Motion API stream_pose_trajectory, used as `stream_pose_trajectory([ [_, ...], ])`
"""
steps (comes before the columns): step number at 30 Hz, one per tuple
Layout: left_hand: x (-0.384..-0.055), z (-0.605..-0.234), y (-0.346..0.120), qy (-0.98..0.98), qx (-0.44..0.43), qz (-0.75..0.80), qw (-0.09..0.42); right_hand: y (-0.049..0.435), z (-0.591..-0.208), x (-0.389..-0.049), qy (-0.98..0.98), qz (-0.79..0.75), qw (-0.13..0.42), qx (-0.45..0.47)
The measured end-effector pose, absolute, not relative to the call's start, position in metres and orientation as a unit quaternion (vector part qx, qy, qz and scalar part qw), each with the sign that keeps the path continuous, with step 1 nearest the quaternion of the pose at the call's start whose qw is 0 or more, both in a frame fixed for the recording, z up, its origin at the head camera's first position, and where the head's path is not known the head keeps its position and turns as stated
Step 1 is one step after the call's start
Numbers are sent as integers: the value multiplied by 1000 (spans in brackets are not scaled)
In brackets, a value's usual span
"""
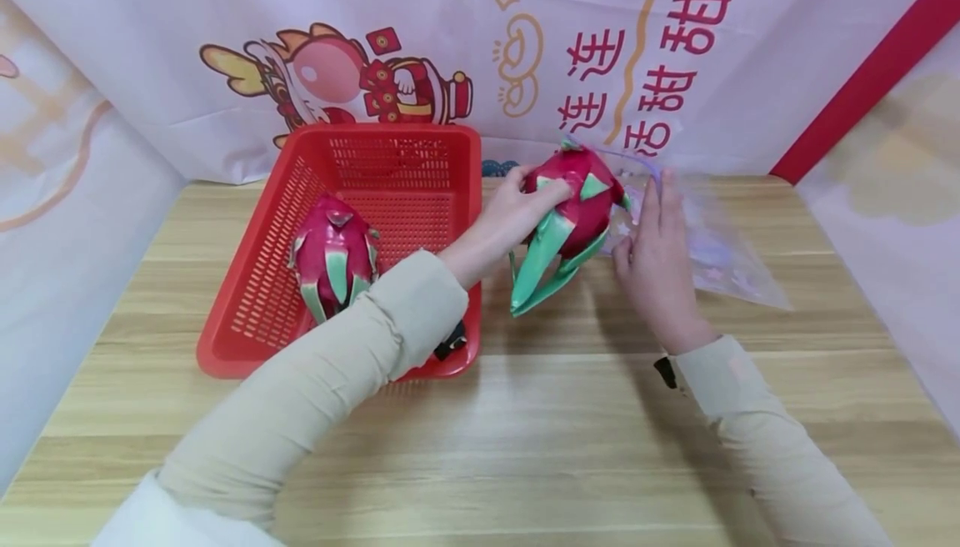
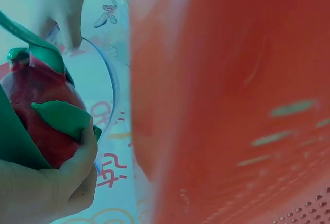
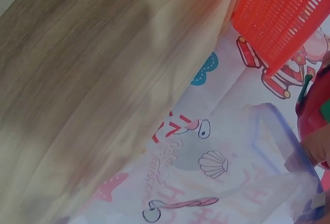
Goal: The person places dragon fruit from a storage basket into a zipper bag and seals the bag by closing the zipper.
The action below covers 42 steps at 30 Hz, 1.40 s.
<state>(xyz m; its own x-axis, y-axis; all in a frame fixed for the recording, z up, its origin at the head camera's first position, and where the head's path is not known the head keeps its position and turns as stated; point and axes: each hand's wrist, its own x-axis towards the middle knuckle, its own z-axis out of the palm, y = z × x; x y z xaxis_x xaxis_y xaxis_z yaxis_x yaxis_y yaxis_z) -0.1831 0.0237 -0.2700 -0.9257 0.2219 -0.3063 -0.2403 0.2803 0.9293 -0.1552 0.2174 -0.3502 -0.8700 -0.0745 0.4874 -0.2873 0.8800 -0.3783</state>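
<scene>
My left hand [image 1: 510, 218] grips a pink dragon fruit [image 1: 581, 218] with green leaf tips, its thumb across the near face. It holds the fruit at the mouth of a clear plastic bag [image 1: 723, 255] with a purple edge and printed shells and starfish. On the bag's other side, my right hand [image 1: 663, 272] pinches its rim, and the mouth stands open toward the fruit. In the left wrist view the rim curves behind the dragon fruit [image 2: 46, 90]. A second dragon fruit [image 1: 335, 251] lies in the red basket [image 1: 217, 351].
The basket stands on the left of the wood-grain table [image 1: 555, 447], close beside my left forearm, which reaches across its near corner. A white printed cloth [image 1: 517, 47] hangs behind the table's far edge. More pale cloth hangs at both sides.
</scene>
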Motion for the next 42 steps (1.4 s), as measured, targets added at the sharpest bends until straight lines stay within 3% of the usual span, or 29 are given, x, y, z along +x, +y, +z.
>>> stream_pose_trajectory([
  [11, -184, -266, 24, 766, -3, 597, 236, 211, -346, -154, -940, 232, 227, 103],
  [18, -186, -262, 29, 789, -21, 572, 223, 209, -342, -152, -937, 253, 218, 102],
  [26, -187, -259, 28, 823, 48, 528, 202, 210, -336, -151, -940, 257, 204, 95],
  [42, -188, -263, 30, 863, 57, 468, 179, 212, -335, -151, -947, 262, 165, 86],
])
